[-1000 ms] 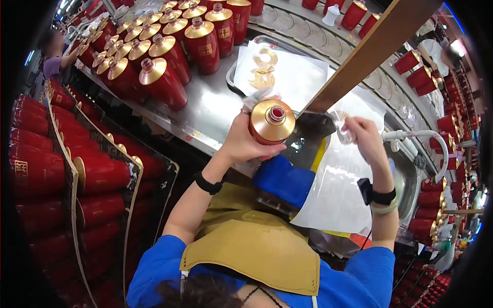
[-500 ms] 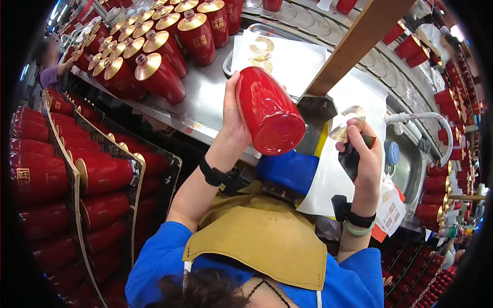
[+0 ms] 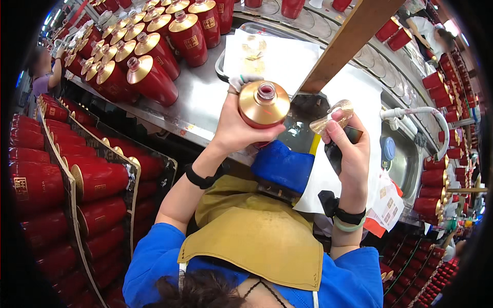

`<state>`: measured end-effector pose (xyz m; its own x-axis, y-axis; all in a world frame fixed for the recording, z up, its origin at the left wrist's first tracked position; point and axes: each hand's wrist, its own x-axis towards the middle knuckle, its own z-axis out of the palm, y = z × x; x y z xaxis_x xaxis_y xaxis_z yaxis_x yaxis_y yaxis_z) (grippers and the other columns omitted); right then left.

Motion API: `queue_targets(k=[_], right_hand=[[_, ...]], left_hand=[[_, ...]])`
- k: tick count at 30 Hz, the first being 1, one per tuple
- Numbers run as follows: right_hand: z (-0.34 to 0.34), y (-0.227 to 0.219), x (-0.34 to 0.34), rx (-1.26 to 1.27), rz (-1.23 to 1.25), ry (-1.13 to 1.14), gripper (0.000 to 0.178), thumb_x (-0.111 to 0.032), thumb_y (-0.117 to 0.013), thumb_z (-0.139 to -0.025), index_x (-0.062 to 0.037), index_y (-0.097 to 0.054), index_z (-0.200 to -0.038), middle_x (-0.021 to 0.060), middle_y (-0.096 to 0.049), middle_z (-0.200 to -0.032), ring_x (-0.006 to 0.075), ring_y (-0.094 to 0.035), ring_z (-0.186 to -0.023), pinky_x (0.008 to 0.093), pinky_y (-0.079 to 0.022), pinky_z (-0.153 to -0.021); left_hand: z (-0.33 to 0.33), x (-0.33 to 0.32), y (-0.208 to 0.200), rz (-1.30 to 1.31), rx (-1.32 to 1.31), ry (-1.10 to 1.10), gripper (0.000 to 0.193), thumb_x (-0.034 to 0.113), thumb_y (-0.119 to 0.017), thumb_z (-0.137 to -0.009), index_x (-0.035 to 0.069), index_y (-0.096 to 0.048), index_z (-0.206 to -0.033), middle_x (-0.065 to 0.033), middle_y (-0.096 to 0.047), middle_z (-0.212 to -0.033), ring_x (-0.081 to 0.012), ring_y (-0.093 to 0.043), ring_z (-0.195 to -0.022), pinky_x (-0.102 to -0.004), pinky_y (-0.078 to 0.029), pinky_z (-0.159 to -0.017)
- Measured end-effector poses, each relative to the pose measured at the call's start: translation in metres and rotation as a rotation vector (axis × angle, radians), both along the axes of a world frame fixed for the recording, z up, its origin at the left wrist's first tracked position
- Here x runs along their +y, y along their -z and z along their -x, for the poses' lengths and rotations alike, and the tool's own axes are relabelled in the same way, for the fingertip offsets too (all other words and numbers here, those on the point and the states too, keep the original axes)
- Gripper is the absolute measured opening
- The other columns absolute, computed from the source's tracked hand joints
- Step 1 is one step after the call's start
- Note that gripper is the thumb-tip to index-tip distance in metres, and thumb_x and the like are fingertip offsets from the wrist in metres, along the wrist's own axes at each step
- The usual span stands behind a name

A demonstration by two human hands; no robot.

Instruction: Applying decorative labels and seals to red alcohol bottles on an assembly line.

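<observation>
My left hand is wrapped round a red glass bottle with a gold shoulder. Its open clear neck points up, and most of the red body is hidden below. Pale covers show on some far fingertips. Off to the right, my right hand pinches a thin, curved gold ring-shaped sheet between thumb and fingers, apart from the bottle. A dark flat piece also sits in that hand; its kind is unclear. Under the bottle is a blue padded rest at the bench edge.
More gold ring-shaped sheets lie on white paper. Finished-looking red bottles crowd the left bench. A wooden post slants across the far side. A sink with a white faucet stands right. Racked bottles fill the lower left.
My left hand has turned the bottle from base-toward-me to neck-up. The gold sheet in my right hand has tilted and shifted slightly left toward the bottle.
</observation>
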<state>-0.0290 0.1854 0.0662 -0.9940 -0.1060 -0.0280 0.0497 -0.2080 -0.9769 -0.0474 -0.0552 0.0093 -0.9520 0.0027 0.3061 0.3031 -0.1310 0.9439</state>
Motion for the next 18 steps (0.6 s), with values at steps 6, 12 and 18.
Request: queue_targets(k=[6, 12, 18], right_hand=[[0.004, -0.01, -0.007, 0.041, -0.129, -0.007, 0.025, -0.01, -0.075, -0.096, -0.0001, -0.067, -0.118, -0.0001, -0.067, -0.089, 0.0055, -0.058, -0.078, 0.0212, -0.046, -0.071], [0.006, -0.013, -0.012, 0.087, -0.152, -0.016, 0.03, -0.01, -0.074, -0.096, 0.0001, -0.066, -0.123, 0.0001, -0.069, -0.092, 0.0053, -0.06, -0.082, 0.0207, -0.047, -0.073], [0.002, -0.016, -0.024, 0.116, -0.169, -0.037, 0.032, -0.007, -0.073, -0.097, 0.0001, -0.065, -0.127, 0.0013, -0.07, -0.095, 0.0069, -0.065, -0.087, 0.0215, -0.05, -0.079]], left_hand=[[0.014, -0.025, 0.016, 0.18, 0.109, 0.251, 0.101, 0.01, -0.098, -0.061, 0.004, -0.041, -0.145, -0.011, -0.058, -0.139, -0.0196, -0.058, -0.128, -0.0362, -0.045, -0.112], [0.011, -0.041, -0.002, -0.106, -0.154, 0.502, 0.132, 0.016, -0.1, -0.059, 0.004, -0.019, -0.162, -0.0146, -0.047, -0.152, -0.0269, -0.047, -0.142, -0.0424, -0.037, -0.119], [0.004, -0.021, 0.006, 0.153, 0.013, 0.236, 0.12, 0.018, -0.102, -0.061, 0.004, -0.029, -0.156, -0.0115, -0.047, -0.149, -0.0238, -0.049, -0.139, -0.0395, -0.04, -0.118]])
